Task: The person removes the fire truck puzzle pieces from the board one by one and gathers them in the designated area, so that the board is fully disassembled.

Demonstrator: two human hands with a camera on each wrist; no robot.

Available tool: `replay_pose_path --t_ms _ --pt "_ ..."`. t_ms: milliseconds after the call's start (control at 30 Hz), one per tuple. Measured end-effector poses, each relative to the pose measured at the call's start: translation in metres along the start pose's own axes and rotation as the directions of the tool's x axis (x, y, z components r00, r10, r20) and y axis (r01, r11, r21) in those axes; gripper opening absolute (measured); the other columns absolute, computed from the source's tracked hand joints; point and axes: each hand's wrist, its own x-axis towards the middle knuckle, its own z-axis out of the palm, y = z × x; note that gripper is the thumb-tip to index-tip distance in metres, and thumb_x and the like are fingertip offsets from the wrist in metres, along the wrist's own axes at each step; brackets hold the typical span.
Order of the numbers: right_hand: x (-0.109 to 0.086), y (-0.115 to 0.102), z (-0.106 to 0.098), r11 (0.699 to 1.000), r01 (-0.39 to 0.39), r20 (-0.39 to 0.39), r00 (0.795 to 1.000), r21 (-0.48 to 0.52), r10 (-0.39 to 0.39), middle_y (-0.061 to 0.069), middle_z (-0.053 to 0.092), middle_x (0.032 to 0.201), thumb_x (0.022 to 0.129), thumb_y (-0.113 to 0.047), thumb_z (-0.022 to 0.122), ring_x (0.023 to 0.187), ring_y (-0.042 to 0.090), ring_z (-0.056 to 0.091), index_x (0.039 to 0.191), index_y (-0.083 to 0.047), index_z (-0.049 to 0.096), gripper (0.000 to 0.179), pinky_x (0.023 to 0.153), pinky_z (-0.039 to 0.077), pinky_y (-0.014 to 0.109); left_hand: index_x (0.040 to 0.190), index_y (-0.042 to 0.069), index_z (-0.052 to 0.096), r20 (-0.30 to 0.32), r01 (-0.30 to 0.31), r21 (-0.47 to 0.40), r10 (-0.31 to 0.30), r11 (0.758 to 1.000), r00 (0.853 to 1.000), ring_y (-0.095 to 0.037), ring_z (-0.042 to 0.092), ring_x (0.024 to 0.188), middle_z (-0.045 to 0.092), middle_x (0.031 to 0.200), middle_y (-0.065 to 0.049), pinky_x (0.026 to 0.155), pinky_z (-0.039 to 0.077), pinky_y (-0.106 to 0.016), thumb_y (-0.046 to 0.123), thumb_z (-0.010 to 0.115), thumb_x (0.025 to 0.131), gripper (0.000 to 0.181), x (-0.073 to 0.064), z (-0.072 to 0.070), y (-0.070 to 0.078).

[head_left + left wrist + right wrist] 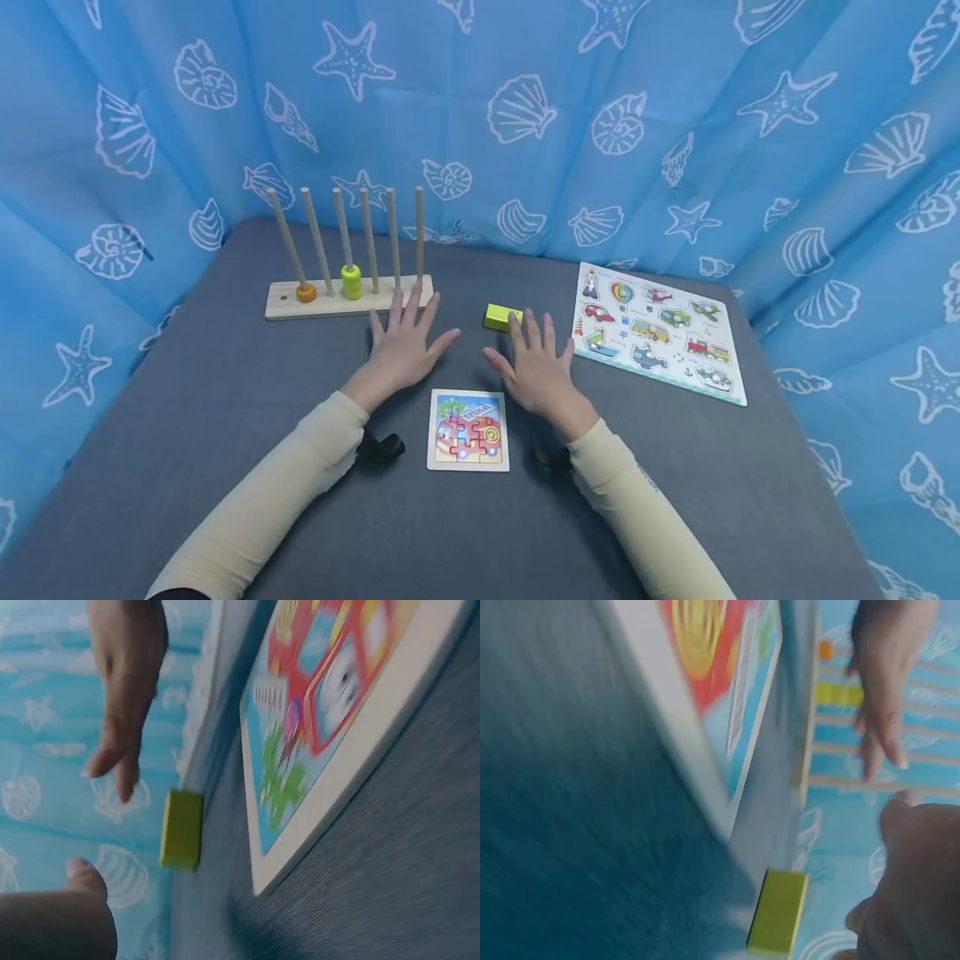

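Both hands hover over the grey table with fingers spread and nothing in them. My left hand (399,352) is just in front of a wooden peg stand (348,298), whose upright rods carry an orange bead (306,292) and light green beads (351,282). Close to the fingertips of my right hand (542,373) lies a yellow-green block (502,317); whether they touch it I cannot tell. Between the two forearms a small framed jigsaw puzzle (468,430) with a red vehicle picture lies flat. The left wrist view shows the block (181,829) beyond the puzzle's pale frame.
A vehicle peg puzzle board (657,332) lies at the right, its knobbed pieces seated in it. Behind the table (225,400) hangs a blue curtain (450,108) with white shells and starfish. Dark wrist-worn devices show under both wrists.
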Motion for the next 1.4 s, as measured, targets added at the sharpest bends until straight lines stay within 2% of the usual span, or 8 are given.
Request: replay_pose_path --t_ms 200,300,400,567,833,1000,1100,1400 --pt "-0.038 -0.003 0.006 0.967 0.224 -0.004 0.974 0.125 -0.225 0.018 0.046 0.137 0.089 -0.036 0.068 0.124 0.036 0.044 0.145 -0.011 0.04 0.068 0.094 0.04 0.056 0.152 0.013 0.026 0.107 -0.075 -0.1 0.085 0.992 0.991 -0.043 0.019 0.143 0.025 0.154 -0.021 0.109 0.015 -0.065 0.058 0.039 0.096 0.074 -0.056 0.016 0.001" --pt "-0.049 -0.004 0.013 0.932 0.3 -0.009 0.952 0.203 -0.305 0.014 0.055 0.119 0.084 -0.024 0.076 0.107 0.028 0.052 0.131 -0.006 0.053 0.056 0.087 0.046 0.045 0.15 0.012 0.032 0.055 -0.174 -0.103 0.18 0.979 0.982 -0.04 0.019 0.143 0.029 0.153 -0.019 0.109 0.015 -0.064 0.059 0.044 0.094 0.074 -0.075 0.03 0.001" --pt "-0.053 -0.006 0.019 0.916 0.323 -0.014 0.944 0.239 -0.329 0.011 0.056 0.111 0.083 -0.024 0.076 0.101 0.023 0.052 0.12 -0.006 0.059 0.045 0.085 0.047 0.04 0.15 0.016 0.033 0.003 -0.288 -0.08 0.289 0.954 0.957 -0.035 0.017 0.145 0.028 0.155 -0.013 0.111 0.014 -0.062 0.062 0.046 0.092 0.075 -0.083 0.043 -0.002" --pt "-0.054 -0.005 0.023 0.918 0.299 -0.019 0.952 0.261 -0.305 0.007 0.055 0.107 0.081 -0.026 0.077 0.096 0.02 0.048 0.113 -0.007 0.06 0.041 0.08 0.046 0.036 0.15 0.023 0.034 -0.015 -0.435 0.006 0.435 0.9 0.9 -0.025 0.02 0.146 0.028 0.156 -0.003 0.112 0.014 -0.06 0.067 0.042 0.091 0.074 -0.084 0.055 -0.008" --pt "-0.052 -0.001 0.023 0.913 0.27 -0.033 0.961 0.307 -0.274 0.005 0.054 0.104 0.08 -0.024 0.079 0.092 0.018 0.044 0.109 -0.008 0.06 0.038 0.077 0.041 0.034 0.143 0.025 0.045 -0.054 -0.541 0.031 0.542 0.84 0.839 -0.024 0.029 0.141 0.04 0.148 -0.001 0.108 0.02 -0.063 0.062 0.04 0.094 0.062 -0.077 0.058 -0.008" --pt "-0.05 -0.001 0.024 0.898 0.264 -0.042 0.963 0.351 -0.267 0.004 0.051 0.098 0.079 -0.019 0.079 0.088 0.017 0.041 0.098 -0.01 0.061 0.028 0.074 0.037 0.032 0.135 0.024 0.055 -0.085 -0.644 -0.003 0.641 0.765 0.763 -0.021 0.038 0.135 0.048 0.141 -0.003 0.106 0.029 -0.055 0.052 0.048 0.096 0.049 -0.074 0.054 -0.008" --pt "-0.049 -0.002 0.024 0.902 0.237 -0.028 0.969 0.36 -0.244 0.005 0.051 0.101 0.08 -0.017 0.079 0.09 0.018 0.042 0.102 -0.008 0.061 0.03 0.076 0.039 0.033 0.132 0.028 0.057 -0.079 -0.682 -0.007 0.68 0.731 0.729 -0.019 0.042 0.131 0.05 0.139 -0.003 0.104 0.033 -0.051 0.049 0.049 0.096 0.042 -0.071 0.051 -0.008" --pt "-0.048 -0.002 0.019 0.923 0.2 0.007 0.977 0.328 -0.214 0.007 0.053 0.105 0.081 -0.013 0.077 0.093 0.02 0.047 0.112 -0.007 0.061 0.036 0.079 0.043 0.036 0.135 0.037 0.054 -0.057 -0.694 0.009 0.693 0.72 0.719 -0.018 0.046 0.128 0.051 0.14 -0.002 0.101 0.035 -0.05 0.053 0.048 0.096 0.043 -0.068 0.051 -0.009"
